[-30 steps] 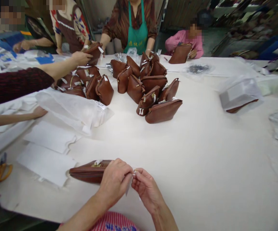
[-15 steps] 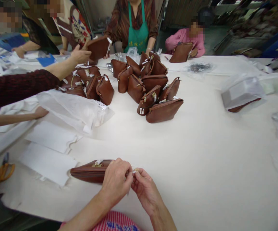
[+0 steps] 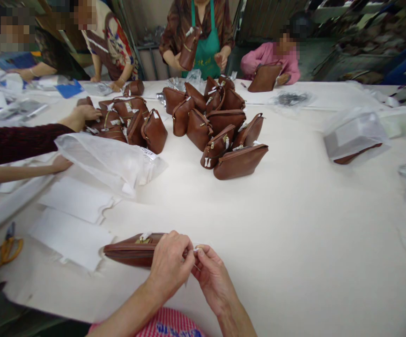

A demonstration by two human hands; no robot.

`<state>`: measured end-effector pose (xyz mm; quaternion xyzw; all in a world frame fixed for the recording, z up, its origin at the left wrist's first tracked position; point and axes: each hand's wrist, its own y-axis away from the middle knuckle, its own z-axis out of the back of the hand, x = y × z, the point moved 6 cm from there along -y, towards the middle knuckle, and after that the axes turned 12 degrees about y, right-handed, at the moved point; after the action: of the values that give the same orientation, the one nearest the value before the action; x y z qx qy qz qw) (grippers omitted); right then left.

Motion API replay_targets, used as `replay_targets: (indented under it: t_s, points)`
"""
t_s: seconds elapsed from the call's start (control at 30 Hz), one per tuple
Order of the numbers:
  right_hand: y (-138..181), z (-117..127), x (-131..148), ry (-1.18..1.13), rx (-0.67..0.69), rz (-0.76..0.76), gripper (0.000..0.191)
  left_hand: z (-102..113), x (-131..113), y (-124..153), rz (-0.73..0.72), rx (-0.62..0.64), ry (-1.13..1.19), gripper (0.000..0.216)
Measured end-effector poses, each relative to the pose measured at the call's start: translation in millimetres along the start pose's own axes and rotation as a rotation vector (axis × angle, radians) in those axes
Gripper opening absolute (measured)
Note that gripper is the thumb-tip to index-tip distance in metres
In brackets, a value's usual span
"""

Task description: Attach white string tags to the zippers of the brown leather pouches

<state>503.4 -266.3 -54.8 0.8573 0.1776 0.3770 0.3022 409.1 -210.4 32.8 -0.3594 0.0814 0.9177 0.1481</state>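
A brown leather zip bag (image 3: 129, 252) lies on the table right in front of me, with a white wrapping on its metal fitting. My left hand (image 3: 172, 256) covers the bag's right end, its fingers closed in a pinch; what they grip is mostly hidden. Close against it, my right hand (image 3: 212, 277) pinches a small white piece (image 3: 196, 250) between thumb and fingers, at the bag's end. The two hands' fingertips nearly meet there.
Several brown bags (image 3: 224, 117) stand grouped mid-table, and more (image 3: 118, 117) sit at left. A clear plastic bag (image 3: 107, 161), white sheets (image 3: 71, 236) and orange-handled scissors (image 3: 5, 248) lie left. At right is a plastic-wrapped bag (image 3: 355, 140). Co-workers stand around the table.
My hands and the bag stay almost still. At left, a co-worker's arm has drawn back from a passed bag to the left pile. The person in the green apron now holds a bag up.
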Motion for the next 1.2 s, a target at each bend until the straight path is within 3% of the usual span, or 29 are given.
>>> replay_targets:
  t_s: [0.7,0.83,1.03,1.2]
  points:
    - [0,-6,0,0.016,-0.042,0.073,0.037,-1,3,1,0.04,-0.053,-0.025,0.015]
    - [-1,-8,3,0.082,-0.118,0.194,0.035,-3,2,4,0.036,-0.094,0.017,0.019]
    - [-7,1,6,0.334,-0.303,0.454,0.034,0,7,6,0.149,-0.093,0.318,0.022]
    - [-13,3,4,0.454,-0.256,0.6,0.03,1,13,8,0.229,-0.091,0.449,0.021]
